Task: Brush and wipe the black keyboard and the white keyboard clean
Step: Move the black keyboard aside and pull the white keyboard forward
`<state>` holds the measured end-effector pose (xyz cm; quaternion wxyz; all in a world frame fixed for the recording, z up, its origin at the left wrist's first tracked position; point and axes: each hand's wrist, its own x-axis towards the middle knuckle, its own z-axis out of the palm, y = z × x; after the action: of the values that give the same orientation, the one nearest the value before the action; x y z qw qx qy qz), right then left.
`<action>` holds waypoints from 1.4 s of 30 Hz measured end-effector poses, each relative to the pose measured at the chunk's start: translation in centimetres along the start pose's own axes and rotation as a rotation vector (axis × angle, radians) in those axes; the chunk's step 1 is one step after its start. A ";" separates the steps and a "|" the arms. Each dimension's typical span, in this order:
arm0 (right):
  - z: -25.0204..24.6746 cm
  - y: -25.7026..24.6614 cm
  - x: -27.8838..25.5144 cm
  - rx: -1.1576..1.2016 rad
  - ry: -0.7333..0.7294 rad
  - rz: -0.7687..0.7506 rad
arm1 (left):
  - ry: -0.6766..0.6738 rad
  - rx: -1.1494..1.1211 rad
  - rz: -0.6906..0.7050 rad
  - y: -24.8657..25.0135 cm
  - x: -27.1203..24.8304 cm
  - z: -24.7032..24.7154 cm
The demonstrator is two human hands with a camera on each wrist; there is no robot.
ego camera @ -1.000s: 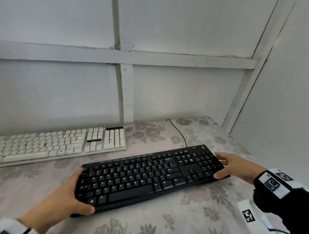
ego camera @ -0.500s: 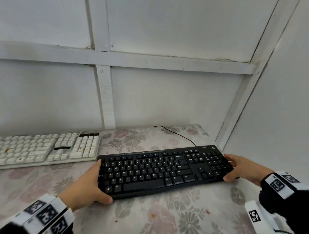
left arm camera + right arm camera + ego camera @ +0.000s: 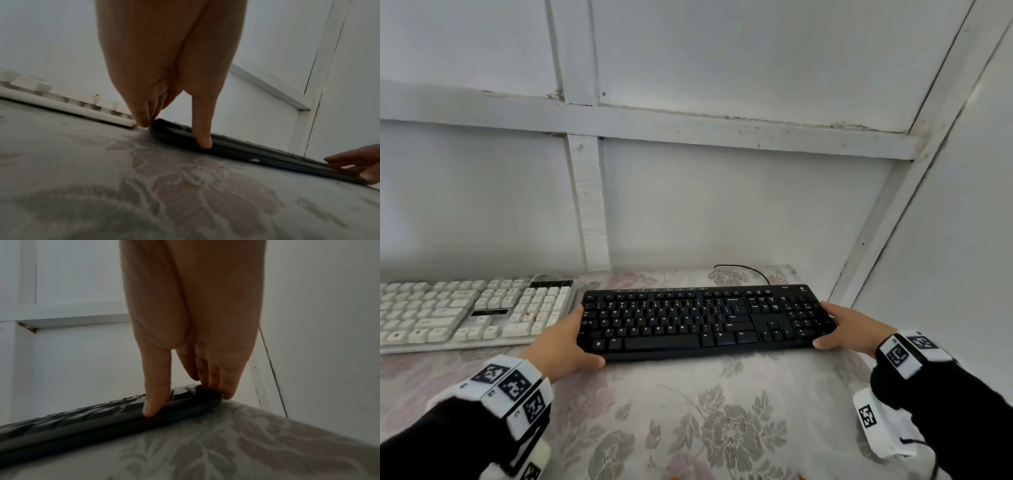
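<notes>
The black keyboard (image 3: 705, 322) lies flat on the floral cloth, square to the back wall, its left end close to the white keyboard (image 3: 465, 311). My left hand (image 3: 578, 337) grips its left end, thumb (image 3: 202, 139) on the front edge and fingers (image 3: 141, 116) against the side. At the other end my right hand (image 3: 828, 325) grips the same way, thumb (image 3: 154, 405) pressing the front edge of the black keyboard (image 3: 92, 423). The white keyboard (image 3: 68, 100) has yellowed, stained keys. No brush or cloth is in view.
The black keyboard's cable (image 3: 743, 269) loops back toward the wall. The right wall (image 3: 928, 274) stands just past my right hand. Floral tablecloth (image 3: 705, 411) covers the table in front of the keyboards.
Both hands have kept hold while the black keyboard swung from a slant to square with the wall and slid back and right, beside the white keyboard's end.
</notes>
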<state>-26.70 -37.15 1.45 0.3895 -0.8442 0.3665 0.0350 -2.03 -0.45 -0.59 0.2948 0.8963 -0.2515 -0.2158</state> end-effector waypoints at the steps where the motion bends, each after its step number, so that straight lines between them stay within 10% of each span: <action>1: 0.0 -0.3 0.2 -0.011 -0.001 0.015 | 0.011 0.020 -0.010 0.2 0.1 0.0; 18: 0.1 -1.9 3.4 -0.207 0.096 -0.004 | 0.104 0.115 -0.104 2.7 0.8 0.2; 24: 1.5 -3.5 2.2 -0.042 0.334 -0.016 | 0.148 -0.209 -0.023 1.1 -0.8 -0.9; 42: 24.0 -26.1 -3.9 0.169 -0.060 -0.286 | 0.350 -0.371 -0.111 -21.4 -6.5 -16.2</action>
<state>-7.24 -7.26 2.65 0.4709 -0.8506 0.2323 -0.0268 8.46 25.05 -0.78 0.4809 0.8630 -0.1033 -0.1155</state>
